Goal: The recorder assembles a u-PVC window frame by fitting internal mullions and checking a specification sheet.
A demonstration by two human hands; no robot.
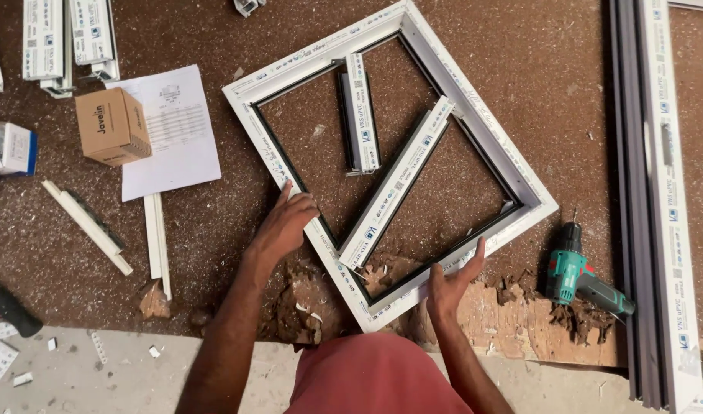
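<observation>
Cardboard box point(112, 126) & paper sheet point(171, 132) are lying at left of the brown bench point(550, 84). Left hand point(284, 225) is pressing the white window frame point(474, 126), fingers spread flat, mid-bench. Right hand point(451, 281) is bracing the frame's lower edge, fingers open, not gripping. Green drill point(581, 274) is sitting just right.

Bare board lies between frame point(474, 138) and drill point(573, 272); strips point(397, 180) crowd inside.

Brown chipboard worktop point(543, 69), near edge chipped and splintered, pale grey dusty floor point(98, 376) below, even light
</observation>
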